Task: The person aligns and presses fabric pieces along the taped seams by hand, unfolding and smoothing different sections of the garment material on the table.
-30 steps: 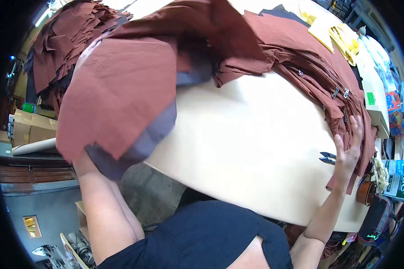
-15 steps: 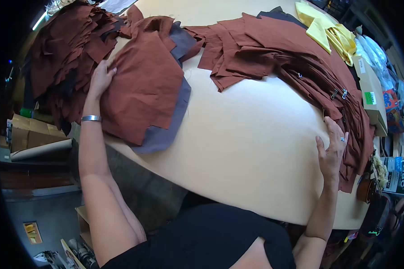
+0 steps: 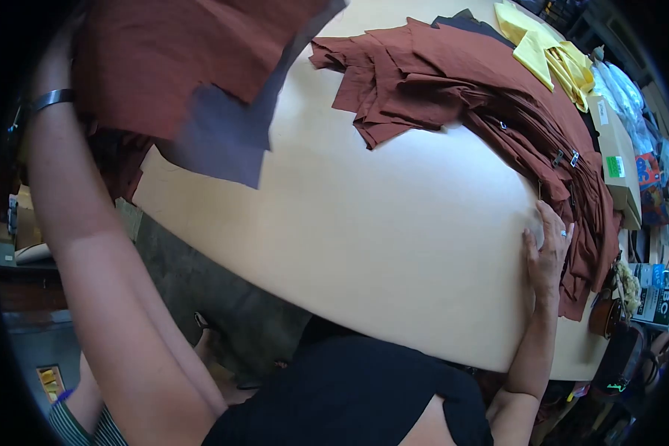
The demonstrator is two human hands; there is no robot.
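Brown cloth (image 3: 156,67) is raised far left, the left hand (image 3: 56,65) unclear in grip; piled cloth (image 3: 490,89) is best steadied by the spread right hand (image 3: 548,247).

Garment workshop: zippered cloth pieces (image 3: 498,85) across a broad worktable (image 3: 394,245)

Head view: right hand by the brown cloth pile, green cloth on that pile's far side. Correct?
No: the head view shows yellow cloth, not green, on the far side of the brown cloth pile. The right hand is by that pile.
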